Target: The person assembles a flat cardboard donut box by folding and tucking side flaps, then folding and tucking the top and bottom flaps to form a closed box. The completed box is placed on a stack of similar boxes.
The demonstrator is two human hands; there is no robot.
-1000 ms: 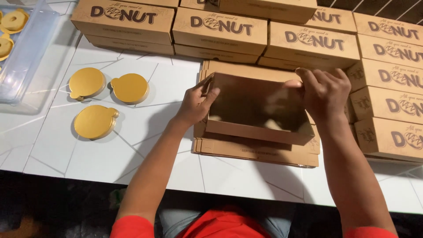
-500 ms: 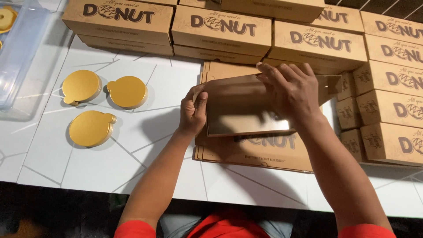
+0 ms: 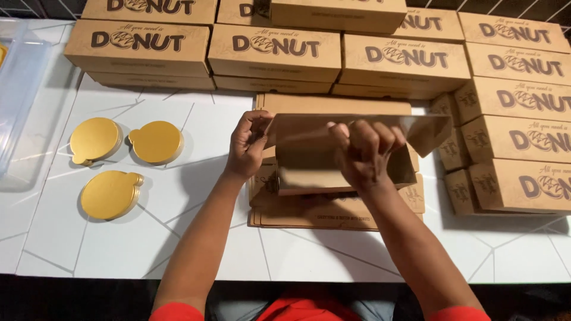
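Note:
A brown cardboard box point(image 3: 309, 160) is half folded in front of me, its long flap raised. My left hand point(image 3: 248, 144) grips the box's left end wall. My right hand point(image 3: 363, 153) is curled over the front of the raised flap near its middle. The box rests above a pile of flat, unfolded cardboard blanks point(image 3: 333, 211) on the white table point(image 3: 178, 249).
Finished brown printed boxes point(image 3: 273, 53) are stacked in rows along the back and in a pile at the right point(image 3: 517, 142). Three gold round cake boards point(image 3: 113, 193) lie at the left. A clear plastic tub point(image 3: 24, 95) stands at the far left edge.
My right hand has slid from the box's right end to the middle of the flap and curled over it. The flap has come up. My left hand stays on the left end.

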